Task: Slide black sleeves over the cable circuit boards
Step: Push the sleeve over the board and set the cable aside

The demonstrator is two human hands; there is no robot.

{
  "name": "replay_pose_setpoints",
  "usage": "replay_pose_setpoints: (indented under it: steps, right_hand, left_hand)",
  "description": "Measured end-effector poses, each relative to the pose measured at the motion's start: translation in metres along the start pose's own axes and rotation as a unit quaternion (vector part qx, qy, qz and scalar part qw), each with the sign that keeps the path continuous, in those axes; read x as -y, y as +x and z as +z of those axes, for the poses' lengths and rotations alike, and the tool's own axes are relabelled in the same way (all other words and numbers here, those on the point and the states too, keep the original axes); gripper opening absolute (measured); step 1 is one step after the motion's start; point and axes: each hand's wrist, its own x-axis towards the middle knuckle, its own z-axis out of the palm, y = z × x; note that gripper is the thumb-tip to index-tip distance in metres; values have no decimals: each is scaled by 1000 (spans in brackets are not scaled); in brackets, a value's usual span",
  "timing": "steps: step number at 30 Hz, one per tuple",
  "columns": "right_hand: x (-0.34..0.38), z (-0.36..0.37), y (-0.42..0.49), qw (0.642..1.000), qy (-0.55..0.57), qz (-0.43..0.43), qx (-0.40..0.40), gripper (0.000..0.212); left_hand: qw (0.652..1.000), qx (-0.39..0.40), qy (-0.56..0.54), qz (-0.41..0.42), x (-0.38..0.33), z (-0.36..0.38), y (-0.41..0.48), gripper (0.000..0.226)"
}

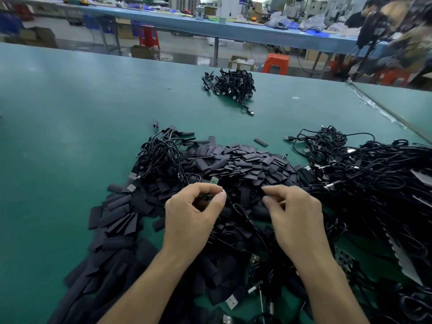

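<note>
— So, from the left: what lies on the green table (58, 101)?

— A small bundle of cables (159, 155) with silver USB plugs. It lies against the left edge of a broad heap of black sleeves (233, 164). The sleeves are short, flat, matt strips, and they spill toward the near edge.

— And the hands?

— The left hand (194, 216) hovers over the heap, thumb and forefinger pinched on something dark. I take that for the end of a cable (259, 235) that trails down between the two hands. A tiny green circuit board (214, 180) stands just above those fingers, bare, with no sleeve on it.

— The right hand (294, 216)?

— Its fingers are curled, thumb and forefinger tips close together just over the sleeves. Whether they have one pinched, I cannot tell.

— Which step, then?

— Fetching a sleeve, I'd judge: the board is presented but not yet covered. The next move calls for one sleeve singled out of the heap. Its flat mouth then needs squeezing open and lining up with the board's end before it is pushed along.

— Further right?

— A large tangle of cables (374, 183), and well back on the table a separate far bundle (229, 86).
</note>
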Motion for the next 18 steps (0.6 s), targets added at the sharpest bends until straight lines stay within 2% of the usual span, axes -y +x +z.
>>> replay_pose_setpoints:
  steps: [4, 7, 10, 13, 15, 18]
  right_hand:
    - [-6, 2, 0, 1000, -2, -13, 9, 19]
    - [-5, 4, 1, 998, 17, -65, 13, 14]
    - [1, 8, 0, 986, 57, -134, 77, 17]
    - [2, 12, -2, 970, 88, -183, 131, 21]
    - [1, 14, -2, 969, 103, -193, 115, 21]
    - [1, 13, -2, 971, 133, -185, 68, 22]
  left_hand:
    - [1000, 5, -11, 1, 0, 0, 0, 3]
    - [1000, 10, -19, 5, 1, 0, 0, 6]
    - [999, 36, -39, 13, -2, 0, -1, 19]
    - [998, 59, -31, 18, -3, 1, -1, 9]
    - [998, 51, -28, 12, -3, 2, 0, 3]
    - [999, 46, -21, 2, -5, 2, 0, 7]
